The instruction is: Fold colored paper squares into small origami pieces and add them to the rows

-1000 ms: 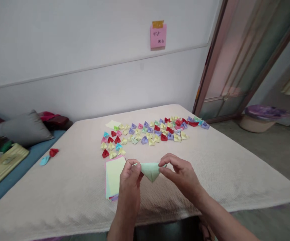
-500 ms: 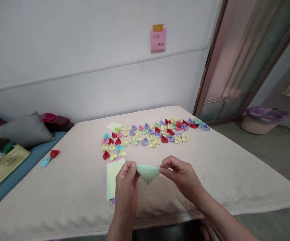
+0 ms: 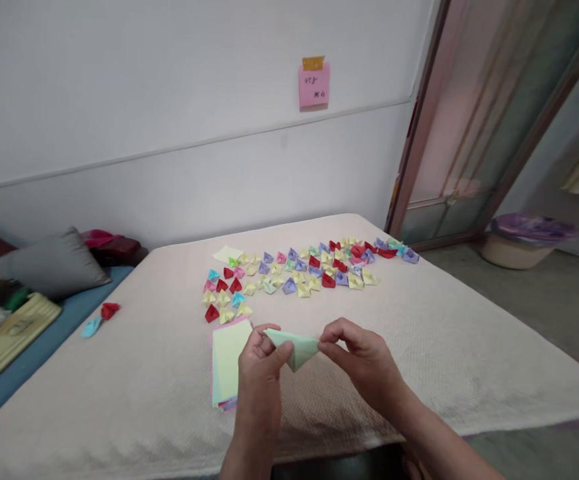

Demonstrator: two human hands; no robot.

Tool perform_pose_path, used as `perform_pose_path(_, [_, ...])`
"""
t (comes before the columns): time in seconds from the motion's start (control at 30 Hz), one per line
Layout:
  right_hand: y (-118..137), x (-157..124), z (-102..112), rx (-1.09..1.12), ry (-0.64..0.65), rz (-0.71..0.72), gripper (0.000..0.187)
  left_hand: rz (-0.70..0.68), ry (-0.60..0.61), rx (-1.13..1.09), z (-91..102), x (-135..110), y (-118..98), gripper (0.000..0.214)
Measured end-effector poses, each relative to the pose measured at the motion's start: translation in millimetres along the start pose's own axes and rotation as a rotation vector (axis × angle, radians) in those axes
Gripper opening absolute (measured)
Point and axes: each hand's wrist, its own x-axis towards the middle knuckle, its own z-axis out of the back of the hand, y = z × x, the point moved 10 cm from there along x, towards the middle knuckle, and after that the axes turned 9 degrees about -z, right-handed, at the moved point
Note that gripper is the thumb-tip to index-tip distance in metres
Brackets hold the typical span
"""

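Observation:
A pale green folded paper (image 3: 297,348), triangular with its point downward, is held above the near part of the table. My left hand (image 3: 263,367) grips its left side, the thumb pressed on the front face and the fingers behind. At the right corner, my right hand (image 3: 362,353) pinches the paper between thumb and forefinger. Just left of and below my left hand lies a stack of coloured paper sheets (image 3: 227,360), pale yellow on top. Farther back, rows of small folded paper boats (image 3: 303,289) in red, yellow, purple, blue and green spread over the cloth.
A light cloth (image 3: 144,373) covers the table. A red folded piece (image 3: 110,310) and a blue one (image 3: 92,327) lie at the left. A pale sheet (image 3: 227,254) rests behind the boats. A pink note (image 3: 314,85) is taped to the wall; a basin (image 3: 512,250) stands at right.
My left thumb has moved from the paper's left corner onto its front face. The paper is now tilted, its right side a little lower. My right hand keeps its pinch.

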Motion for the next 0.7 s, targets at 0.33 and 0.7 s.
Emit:
perform_pose_path(0.33, [21.7, -4.0, -12.0, 0.045, 0.245, 0.132, 0.035, 0.063, 0.093, -0.001, -11.7, -2.9, -1.7, 0.036])
perform_pose_path(0.7, [15.5, -6.1, -16.3, 0.104, 0.315, 0.042, 0.029, 0.092, 0.137, 0.048, -13.7, -7.5, 2.2, 0.034])
